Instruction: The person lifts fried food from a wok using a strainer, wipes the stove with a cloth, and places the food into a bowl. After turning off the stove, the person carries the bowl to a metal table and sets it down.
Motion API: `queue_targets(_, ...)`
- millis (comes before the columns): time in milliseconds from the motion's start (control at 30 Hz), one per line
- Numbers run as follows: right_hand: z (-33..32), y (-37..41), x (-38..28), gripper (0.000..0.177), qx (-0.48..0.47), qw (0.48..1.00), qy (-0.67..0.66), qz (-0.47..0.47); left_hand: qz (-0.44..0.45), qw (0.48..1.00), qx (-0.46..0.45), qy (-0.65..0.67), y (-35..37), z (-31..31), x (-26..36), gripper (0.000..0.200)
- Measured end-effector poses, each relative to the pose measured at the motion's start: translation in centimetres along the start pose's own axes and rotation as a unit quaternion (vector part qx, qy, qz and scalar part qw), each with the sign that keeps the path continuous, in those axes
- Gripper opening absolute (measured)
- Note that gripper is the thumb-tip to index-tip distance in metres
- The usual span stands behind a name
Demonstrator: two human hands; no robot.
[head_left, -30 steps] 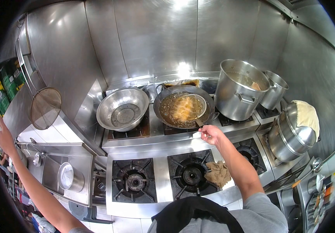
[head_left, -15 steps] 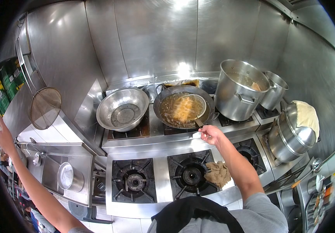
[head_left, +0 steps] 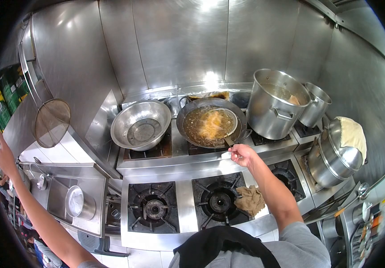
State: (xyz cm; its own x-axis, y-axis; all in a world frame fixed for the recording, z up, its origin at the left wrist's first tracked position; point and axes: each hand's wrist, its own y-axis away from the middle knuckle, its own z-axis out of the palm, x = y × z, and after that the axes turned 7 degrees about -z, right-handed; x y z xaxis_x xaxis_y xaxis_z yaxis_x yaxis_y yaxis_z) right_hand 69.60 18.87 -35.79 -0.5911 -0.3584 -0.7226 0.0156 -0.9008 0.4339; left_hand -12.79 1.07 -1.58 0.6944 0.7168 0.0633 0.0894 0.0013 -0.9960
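Observation:
My right hand (head_left: 241, 155) is closed round the handle of a skimmer (head_left: 228, 140). The skimmer's round head lies in a dark wok (head_left: 187, 133) of bubbling oil on the rear burner, with golden food (head_left: 211, 125) frying in it. At the far left, my left hand (head_left: 4, 156) is stretched out beside the edge of a steel partition (head_left: 22, 121), fingers extended and apart. A large mesh strainer (head_left: 52, 123) hangs near it.
A steel bowl (head_left: 120, 127) sits left of the wok, a tall stockpot (head_left: 264, 111) to its right. A brown cloth (head_left: 249, 200) lies by the front burner (head_left: 219, 202). A sink holding a pot (head_left: 87, 206) is at lower left; a covered steamer pot (head_left: 324, 163) stands at right.
The bubbling food in the wok has shifted shape slightly. Both hands stay almost where they were, the right still on the skimmer handle.

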Motion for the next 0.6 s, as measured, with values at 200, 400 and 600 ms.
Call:
queue_targets(200, 0.0, 0.1, 0.0, 0.006, 0.003, 1.000, 0.000, -0.011, -0.048, 0.997, -0.012, 0.060, 0.4, -1.4, 1.5, 0.045)
queue_targets(400, -0.3, 0.0, 0.0, 0.006, 0.006, 1.000, -0.003, 0.003, -0.074, 0.995, -0.053, 0.047, 0.6, -0.6, 1.2, 0.044)
queue_targets(600, -0.1, 0.4, -0.1, 0.005, 0.001, 1.000, 0.007, -0.004, -0.085, 0.993, -0.036, 0.071, 0.4, -1.9, 2.2, 0.050)
